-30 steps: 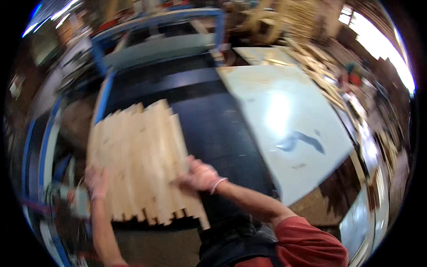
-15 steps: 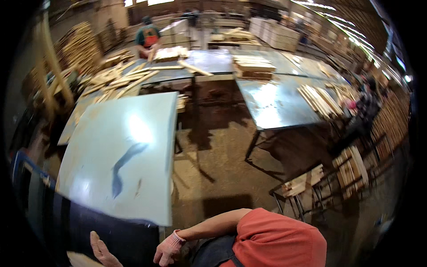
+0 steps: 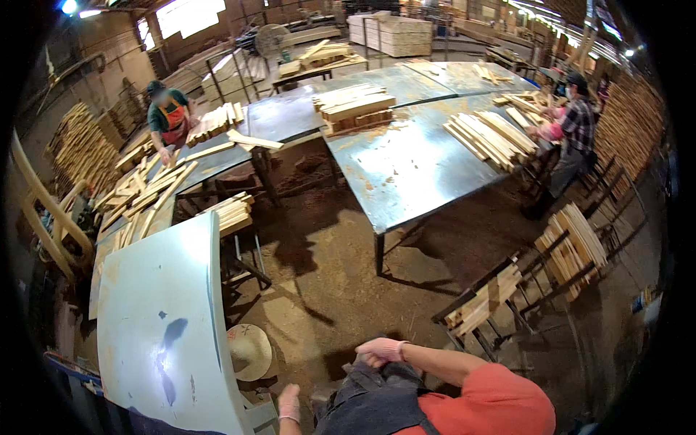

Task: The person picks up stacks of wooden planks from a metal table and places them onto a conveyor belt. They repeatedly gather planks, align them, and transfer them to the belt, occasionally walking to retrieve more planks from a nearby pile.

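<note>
My right hand (image 3: 382,351), in a pale pink work glove, is at the front of my dark apron (image 3: 370,391). Its fingers are curled on the apron cloth. Lower and to the left is my left hand (image 3: 288,403), also gloved, beside the right edge of a pale blue-grey machine table (image 3: 138,304). The fingers of that hand are small and blurred, and I see nothing in it. A dark smear marks the machine table's smooth top.
Long metal tables (image 3: 406,174) hold stacked wooden strips (image 3: 355,101). A person in an orange apron (image 3: 174,116) handles wood at left; another in a checked shirt (image 3: 578,130) stands at right. Racks of strips (image 3: 482,301) are at lower right. A pale round object (image 3: 249,353) sits beside the machine.
My view has swung right, so the tables sit further left. My right hand has moved from beside the machine to my apron. My left hand has left the machine's near end.
</note>
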`<state>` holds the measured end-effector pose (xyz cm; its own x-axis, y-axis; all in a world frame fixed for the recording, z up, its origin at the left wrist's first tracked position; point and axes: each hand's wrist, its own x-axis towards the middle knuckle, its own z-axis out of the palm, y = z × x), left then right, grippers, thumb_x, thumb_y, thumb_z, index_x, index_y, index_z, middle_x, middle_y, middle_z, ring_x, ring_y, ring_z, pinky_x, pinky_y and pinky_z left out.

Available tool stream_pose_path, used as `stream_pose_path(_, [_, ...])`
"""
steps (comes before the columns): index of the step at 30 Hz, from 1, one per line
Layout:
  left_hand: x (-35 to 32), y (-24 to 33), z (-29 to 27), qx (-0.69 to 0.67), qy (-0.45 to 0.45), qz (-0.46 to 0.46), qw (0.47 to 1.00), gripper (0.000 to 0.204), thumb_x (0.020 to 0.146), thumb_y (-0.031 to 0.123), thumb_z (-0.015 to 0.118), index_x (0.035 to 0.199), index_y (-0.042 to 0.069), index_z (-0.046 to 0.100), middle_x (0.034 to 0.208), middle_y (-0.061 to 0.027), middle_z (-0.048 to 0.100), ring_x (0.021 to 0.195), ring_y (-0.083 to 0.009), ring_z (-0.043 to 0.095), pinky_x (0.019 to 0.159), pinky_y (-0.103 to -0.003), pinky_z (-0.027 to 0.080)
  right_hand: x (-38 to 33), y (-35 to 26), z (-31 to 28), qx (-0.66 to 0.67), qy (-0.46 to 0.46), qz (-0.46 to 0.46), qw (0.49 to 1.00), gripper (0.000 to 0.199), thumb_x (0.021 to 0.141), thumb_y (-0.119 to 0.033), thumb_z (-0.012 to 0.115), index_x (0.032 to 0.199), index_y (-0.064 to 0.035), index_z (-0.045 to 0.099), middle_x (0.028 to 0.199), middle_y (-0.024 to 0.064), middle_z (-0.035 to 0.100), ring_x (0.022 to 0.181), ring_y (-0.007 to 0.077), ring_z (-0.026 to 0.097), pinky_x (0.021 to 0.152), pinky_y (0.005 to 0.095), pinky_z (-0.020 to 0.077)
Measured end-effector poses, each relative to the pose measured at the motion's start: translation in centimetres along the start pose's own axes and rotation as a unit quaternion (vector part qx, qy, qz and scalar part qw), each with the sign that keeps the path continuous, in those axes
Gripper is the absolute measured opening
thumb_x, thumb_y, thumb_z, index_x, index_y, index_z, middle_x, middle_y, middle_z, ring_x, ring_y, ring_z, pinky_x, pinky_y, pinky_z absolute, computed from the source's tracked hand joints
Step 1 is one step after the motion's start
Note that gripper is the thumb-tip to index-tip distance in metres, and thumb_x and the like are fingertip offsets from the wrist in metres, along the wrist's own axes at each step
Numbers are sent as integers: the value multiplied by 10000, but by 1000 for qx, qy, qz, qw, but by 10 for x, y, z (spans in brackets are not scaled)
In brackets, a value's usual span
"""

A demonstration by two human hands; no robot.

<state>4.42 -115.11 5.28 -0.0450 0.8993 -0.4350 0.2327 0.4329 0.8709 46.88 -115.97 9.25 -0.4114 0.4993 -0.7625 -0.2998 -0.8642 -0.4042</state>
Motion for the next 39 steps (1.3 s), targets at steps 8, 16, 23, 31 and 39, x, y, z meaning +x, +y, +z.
stream_pose_path(8, [18,-64,14,369,-185,-277,868,648,1060,516,495,1439,12,644,1536,-205,625,1399,-396,592,1176,-437,433,-28,35,-124,314,206,-61,925,318,1091,-248,635,855,-147,446,691,3,375,552,165,407,506,348,380])
stream_pose_path(16, [156,5,49,347,-206,-233,885,663,1066,531,477,1449,16,641,1539,-205,624,1401,-399,590,1175,-441,431,48,-2,-190,75,387,158,905,329,1026,-312,749,1139,-6,714,981,123,734,796,240,676,681,416,502])
stream_pose_path(23, [371,116,106,-2,-103,-381,919,562,1055,455,569,1399,20,662,1270,-181,722,1123,-297,683,1014,-436,530,76,-179,-195,124,319,29,939,266,1056,-251,671,913,-29,647,717,77,562,588,231,521,566,380,425])
stream_pose_path(31, [556,231,196,101,-159,-126,974,335,996,381,706,1141,80,719,928,-69,655,801,-230,632,741,-417,516,118,-354,-167,123,332,-91,931,236,1016,-192,677,834,-95,563,741,12,550,589,157,484,538,349,389])
stream_pose_path(39, [614,233,200,595,-280,84,749,351,1036,327,580,1231,98,761,1159,-220,781,1091,-376,736,947,-468,546,199,-489,-214,107,318,-74,939,226,984,-167,689,822,-132,534,702,-11,469,530,143,416,483,338,320])
